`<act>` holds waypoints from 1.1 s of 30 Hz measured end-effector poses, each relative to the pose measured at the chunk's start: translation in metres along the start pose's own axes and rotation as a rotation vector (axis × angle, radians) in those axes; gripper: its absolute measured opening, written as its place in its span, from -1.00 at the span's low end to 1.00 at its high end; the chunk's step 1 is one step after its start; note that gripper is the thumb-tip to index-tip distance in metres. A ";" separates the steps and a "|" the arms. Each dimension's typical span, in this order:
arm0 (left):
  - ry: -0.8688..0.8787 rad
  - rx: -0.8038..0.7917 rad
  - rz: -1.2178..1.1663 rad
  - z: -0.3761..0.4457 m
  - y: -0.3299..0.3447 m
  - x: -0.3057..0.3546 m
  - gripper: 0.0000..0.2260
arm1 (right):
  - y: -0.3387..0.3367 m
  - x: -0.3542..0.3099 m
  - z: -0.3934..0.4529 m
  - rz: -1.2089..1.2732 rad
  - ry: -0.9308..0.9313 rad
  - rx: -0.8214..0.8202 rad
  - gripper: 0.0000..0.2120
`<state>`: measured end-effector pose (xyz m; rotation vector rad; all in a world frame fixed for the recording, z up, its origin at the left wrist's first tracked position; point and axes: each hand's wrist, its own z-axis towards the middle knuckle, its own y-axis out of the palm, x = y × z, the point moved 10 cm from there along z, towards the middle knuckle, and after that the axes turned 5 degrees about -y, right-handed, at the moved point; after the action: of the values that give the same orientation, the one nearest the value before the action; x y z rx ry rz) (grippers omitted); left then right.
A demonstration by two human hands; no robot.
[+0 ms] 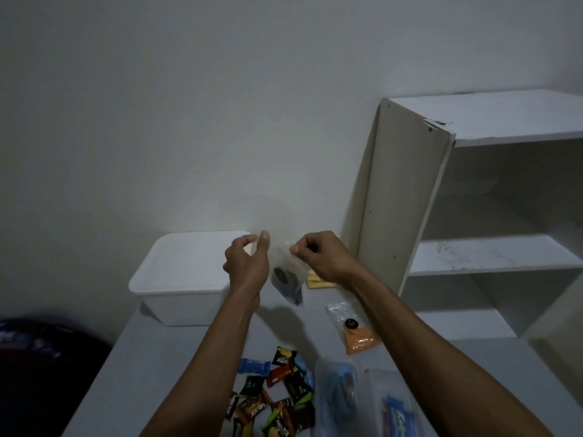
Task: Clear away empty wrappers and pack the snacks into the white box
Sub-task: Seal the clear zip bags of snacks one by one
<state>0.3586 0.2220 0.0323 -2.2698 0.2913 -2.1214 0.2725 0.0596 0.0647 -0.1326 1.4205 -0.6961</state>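
A clear plastic bag with dark round snacks hangs above the table, pinched at its top by my right hand. My left hand is beside the bag's other top corner, thumb and fingers apart; whether they touch the bag I cannot tell. The white box, lid on, stands at the table's back left, just left of my left hand. Several small candy wrappers lie in a heap near the front edge. A clear bag of orange snacks lies to the right.
A white shelf unit stands at the right, against the table. A yellow packet lies behind my right wrist. Clear bags with blue packets lie at the front right. Something dark and bulky sits left of the table.
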 end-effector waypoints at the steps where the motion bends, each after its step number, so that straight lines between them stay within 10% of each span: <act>1: 0.030 -0.066 0.011 0.002 0.002 0.002 -0.74 | -0.003 -0.007 0.001 -0.006 -0.025 -0.044 -0.77; 7: 0.118 -0.373 -0.006 -0.003 0.015 0.005 -0.91 | -0.015 -0.017 0.003 -0.012 0.010 -0.247 -0.68; 20: -0.047 -0.283 -0.133 -0.005 0.005 -0.052 -0.95 | 0.007 0.068 -0.056 0.209 0.159 0.302 -0.92; 33: -0.142 -0.094 -0.006 0.074 0.063 -0.121 -0.96 | 0.022 0.187 0.019 0.232 0.318 0.356 -0.89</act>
<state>0.4173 0.1702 -0.1014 -2.4606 0.3878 -1.9769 0.2964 -0.0252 -0.1029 0.4319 1.5562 -0.7876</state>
